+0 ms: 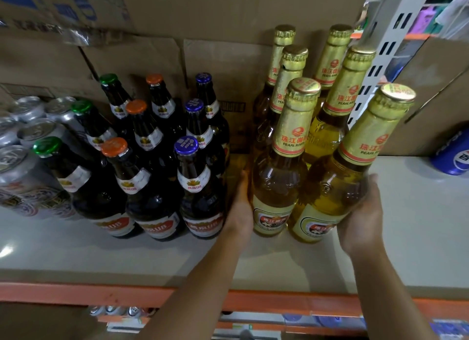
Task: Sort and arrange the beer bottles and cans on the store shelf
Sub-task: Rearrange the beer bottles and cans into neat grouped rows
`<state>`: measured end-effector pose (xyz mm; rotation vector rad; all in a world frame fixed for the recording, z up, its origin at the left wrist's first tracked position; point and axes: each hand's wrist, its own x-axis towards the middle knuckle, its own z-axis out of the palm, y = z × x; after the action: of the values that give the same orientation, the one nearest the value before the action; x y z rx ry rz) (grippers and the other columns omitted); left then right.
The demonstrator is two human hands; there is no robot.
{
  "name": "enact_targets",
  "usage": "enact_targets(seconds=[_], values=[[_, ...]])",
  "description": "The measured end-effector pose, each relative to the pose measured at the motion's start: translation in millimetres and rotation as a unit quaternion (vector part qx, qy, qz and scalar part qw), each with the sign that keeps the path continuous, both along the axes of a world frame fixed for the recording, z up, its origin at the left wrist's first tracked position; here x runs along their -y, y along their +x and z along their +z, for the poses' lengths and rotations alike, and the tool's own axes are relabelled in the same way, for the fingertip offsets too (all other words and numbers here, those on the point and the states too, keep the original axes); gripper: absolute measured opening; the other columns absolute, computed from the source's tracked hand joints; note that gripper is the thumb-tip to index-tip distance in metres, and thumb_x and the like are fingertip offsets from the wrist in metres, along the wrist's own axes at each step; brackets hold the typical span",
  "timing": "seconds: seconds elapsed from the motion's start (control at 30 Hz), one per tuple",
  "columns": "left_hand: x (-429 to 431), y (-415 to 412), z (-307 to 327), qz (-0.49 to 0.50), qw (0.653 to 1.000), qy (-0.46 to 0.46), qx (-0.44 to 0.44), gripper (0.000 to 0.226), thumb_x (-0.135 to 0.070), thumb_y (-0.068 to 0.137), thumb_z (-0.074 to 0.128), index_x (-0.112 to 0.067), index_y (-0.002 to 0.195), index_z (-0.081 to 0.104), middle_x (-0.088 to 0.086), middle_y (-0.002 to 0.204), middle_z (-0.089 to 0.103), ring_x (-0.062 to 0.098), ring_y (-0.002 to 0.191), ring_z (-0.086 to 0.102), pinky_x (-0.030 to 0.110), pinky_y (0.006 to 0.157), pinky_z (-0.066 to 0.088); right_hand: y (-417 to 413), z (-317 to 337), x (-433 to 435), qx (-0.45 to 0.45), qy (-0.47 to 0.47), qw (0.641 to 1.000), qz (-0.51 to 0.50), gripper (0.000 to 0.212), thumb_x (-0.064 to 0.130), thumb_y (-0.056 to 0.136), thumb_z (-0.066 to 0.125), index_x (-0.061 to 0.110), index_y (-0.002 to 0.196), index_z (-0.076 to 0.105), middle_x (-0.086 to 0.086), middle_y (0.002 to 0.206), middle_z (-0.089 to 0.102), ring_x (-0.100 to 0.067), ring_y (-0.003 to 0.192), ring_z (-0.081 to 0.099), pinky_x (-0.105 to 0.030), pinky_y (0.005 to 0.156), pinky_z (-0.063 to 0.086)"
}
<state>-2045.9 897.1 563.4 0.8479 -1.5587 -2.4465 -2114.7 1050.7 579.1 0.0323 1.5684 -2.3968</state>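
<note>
Bottles, gold-foiled, front pair on the shelf (pixel 127 258): left hand (pixel 239 209) pressed straight fingers against the left bottle (pixel 279 185); right hand (pixel 361 219) curled its fingers round the right bottle (pixel 332 195).

"PEARL RIVER" on the golden bottles' (pixel 279 187) neck foil; "U8" on the dark bottles' (pixel 152 200) labels; Pepsi logo on the blue can (pixel 450 154)

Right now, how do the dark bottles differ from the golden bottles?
The dark bottles have brown glass and green, orange or blue caps; the golden bottles have clear glass and gold foil tops. The left hand and right hand bracket the golden bottles, not the dark bottles. Both form rows.
</note>
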Motion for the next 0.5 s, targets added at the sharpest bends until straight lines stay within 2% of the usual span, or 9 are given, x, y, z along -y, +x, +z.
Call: enact_targets(seconds=[0.07, 0.1, 0.17, 0.23, 0.3, 0.37, 0.43, 0.5], values=[[-1, 1, -8, 0.019, 1.0, -0.021, 0.0, 0.081, -0.071, 0.073, 0.041, -0.029, 0.142, 0.047, 0.002, 0.136, 0.059, 0.021, 0.123, 0.056, 0.04, 0.1, 0.047, 19, -5, 1, -0.014, 0.006, 1.0, -0.005, 0.065, 0.038, 0.106, 0.012, 0.05, 0.094, 0.075, 0.016, 0.106, 0.074, -0.007, 0.113, 0.064, -0.025, 0.096, 0.051], [-2, -1, -10, 0.021, 0.999, -0.025, -0.001, 0.074, -0.067, 0.079, 0.039, -0.028, 0.142, 0.047, 0.003, 0.136, 0.059, 0.02, 0.121, 0.057, 0.037, 0.097, 0.049, 24, -6, 5, -0.018, 0.003, 1.0, -0.007, 0.065, 0.036, 0.107, 0.013, 0.05, 0.093, 0.075, 0.017, 0.101, 0.074, -0.004, 0.106, 0.066, -0.024, 0.091, 0.053], [-2, -3, -14, 0.019, 0.999, -0.028, 0.002, 0.064, -0.06, 0.088, 0.037, -0.026, 0.141, 0.047, 0.003, 0.135, 0.059, 0.017, 0.116, 0.06, 0.028, 0.085, 0.052, 24, -11, 10, 0.004, 0.02, 0.999, -0.032, 0.061, 0.034, 0.108, 0.016, 0.04, 0.093, 0.075, 0.018, 0.088, 0.075, 0.001, 0.089, 0.069, -0.022, 0.08, 0.058], [-2, -4, -16, 0.023, 0.999, -0.033, -0.012, 0.055, -0.053, 0.094, 0.035, -0.025, 0.14, 0.048, 0.002, 0.132, 0.062, 0.007, 0.106, 0.064, 0.02, 0.073, 0.055, 18, -13, 14, 0.017, 0.042, 0.997, -0.061, 0.051, 0.033, 0.108, 0.019, 0.032, 0.095, 0.068, 0.019, 0.077, 0.074, 0.004, 0.078, 0.069, -0.02, 0.072, 0.057], [-2, -5, -17, 0.023, 0.998, -0.046, -0.02, 0.047, -0.042, 0.101, 0.03, -0.023, 0.14, 0.048, 0.001, 0.127, 0.064, -0.003, 0.091, 0.066, 0.013, 0.064, 0.055, 13, -13, 16, 0.024, 0.031, 0.995, -0.091, 0.048, 0.033, 0.108, 0.021, 0.034, 0.089, 0.066, 0.02, 0.07, 0.072, 0.006, 0.072, 0.068, -0.02, 0.069, 0.053], [-4, -6, -16, 0.023, 0.999, -0.038, -0.029, 0.047, -0.039, 0.103, 0.027, -0.019, 0.141, 0.047, 0.004, 0.128, 0.063, -0.002, 0.089, 0.065, 0.012, 0.063, 0.055, 12, -17, 17, 0.03, 0.032, 0.993, -0.106, 0.053, 0.035, 0.107, 0.025, 0.036, 0.079, 0.071, 0.021, 0.066, 0.071, 0.006, 0.069, 0.067, -0.024, 0.071, 0.049], [-6, -7, -17, 0.035, 0.998, -0.03, -0.04, 0.048, -0.037, 0.103, 0.025, -0.017, 0.141, 0.047, 0.002, 0.121, 0.065, -0.003, 0.085, 0.066, 0.011, 0.061, 0.054, 14, -17, 20, 0.041, 0.035, 0.99, -0.129, 0.046, 0.032, 0.107, 0.027, 0.033, 0.082, 0.066, 0.022, 0.06, 0.068, 0.008, 0.062, 0.065, -0.024, 0.07, 0.048], [-7, -7, -15, 0.051, 0.997, -0.027, -0.054, 0.05, -0.038, 0.101, 0.028, -0.014, 0.14, 0.048, 0.003, 0.12, 0.065, -0.004, 0.084, 0.068, 0.011, 0.061, 0.053, 17, -17, 23, 0.053, 0.034, 0.986, -0.154, 0.041, 0.031, 0.106, 0.029, 0.031, 0.083, 0.062, 0.021, 0.057, 0.067, 0.003, 0.066, 0.064, -0.025, 0.071, 0.048]])
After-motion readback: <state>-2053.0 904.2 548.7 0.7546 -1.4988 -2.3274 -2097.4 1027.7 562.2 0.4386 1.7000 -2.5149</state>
